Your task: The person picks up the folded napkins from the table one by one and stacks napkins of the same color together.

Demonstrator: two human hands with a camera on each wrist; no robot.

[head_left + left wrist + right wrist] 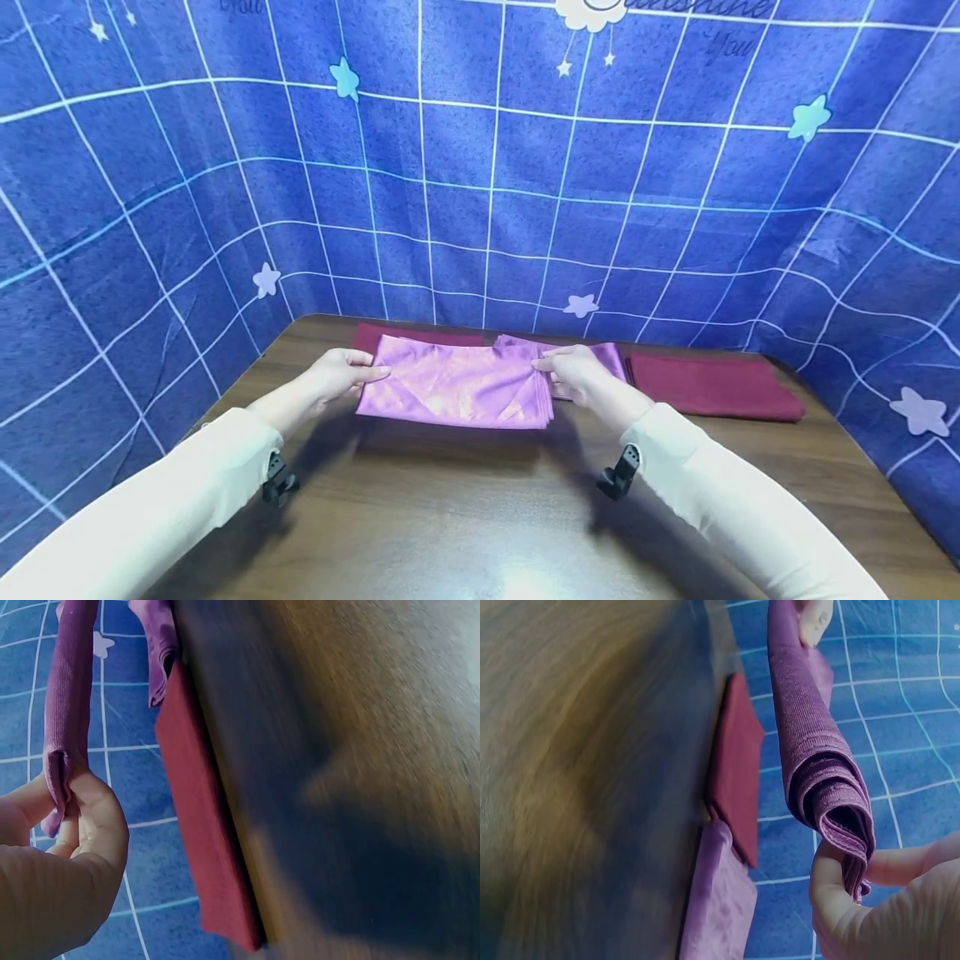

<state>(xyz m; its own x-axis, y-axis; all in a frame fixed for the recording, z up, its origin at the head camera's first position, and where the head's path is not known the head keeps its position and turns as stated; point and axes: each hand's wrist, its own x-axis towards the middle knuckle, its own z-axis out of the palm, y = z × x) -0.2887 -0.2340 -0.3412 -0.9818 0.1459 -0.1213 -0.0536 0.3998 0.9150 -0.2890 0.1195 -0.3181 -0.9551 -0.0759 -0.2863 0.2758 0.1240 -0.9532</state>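
A folded shiny purple cloth (pixel 457 383) is held up above the table, stretched between both hands. At its left end my left hand (pixel 337 375) pinches the edge between thumb and fingers. My right hand (pixel 577 372) pinches the opposite end, where several folded layers show in the right wrist view as curved plies (pixel 829 787). Behind the held cloth, a dark red folded cloth (pixel 420 335) lies at the back left, partly hidden. A second purple cloth (pixel 609 358) lies behind my right hand, also partly covered from sight.
Another dark red folded cloth (pixel 712 387) lies at the back right of the brown wooden table (pixel 450 508). A blue curtain (pixel 480 167) with white grid lines stands close behind the table and along its sides. Small black devices are strapped at both wrists.
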